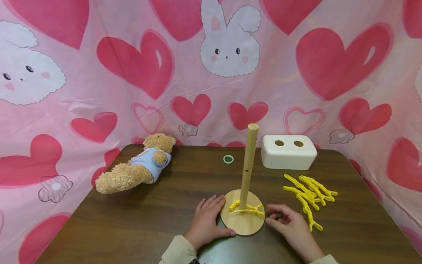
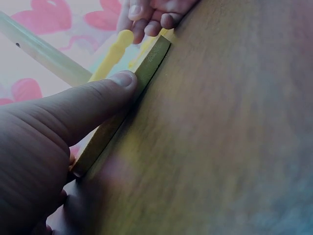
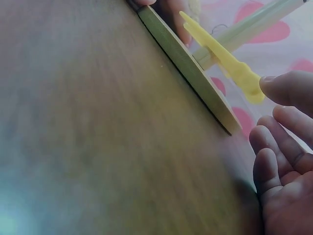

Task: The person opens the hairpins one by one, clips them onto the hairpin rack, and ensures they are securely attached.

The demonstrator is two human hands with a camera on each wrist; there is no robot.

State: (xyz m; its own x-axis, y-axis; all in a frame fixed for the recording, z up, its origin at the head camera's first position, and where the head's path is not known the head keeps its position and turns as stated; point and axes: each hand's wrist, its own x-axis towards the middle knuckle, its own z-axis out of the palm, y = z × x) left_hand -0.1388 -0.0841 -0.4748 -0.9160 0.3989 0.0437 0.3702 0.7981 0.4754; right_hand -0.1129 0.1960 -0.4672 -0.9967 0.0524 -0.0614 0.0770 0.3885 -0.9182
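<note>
In the head view, the stand (image 1: 249, 161) is rising upright from the bench (image 1: 165, 212), with a yellow clip (image 1: 247, 211) lying low at its pole (image 1: 248, 179), one arm passing in front and one behind. Left of the stand, the left hand (image 1: 207, 222) is resting spread against the base (image 1: 242, 227), its fingers lying along the rim. Right of the stand, the right hand (image 1: 293, 225) is hovering just beside the base, its fingers bending loosely, relaxed and unclosed. Farther right of the stand, loose clips (image 1: 307, 211) are lying in a group. Behind the stand, a green ring (image 1: 228, 162) is lying slightly left and a white box (image 1: 288, 157) is sitting right; a bear (image 1: 145, 167) is lying back and left, and a cloth (image 1: 280, 84) is hanging beyond everything.

In the left wrist view, the left thumb is pressing the stand's rim, while the right fingers are showing past it.

In the right wrist view, the right thumb is overlapping the clip's end beside the stand; whether they are touching, I cannot tell.
</note>
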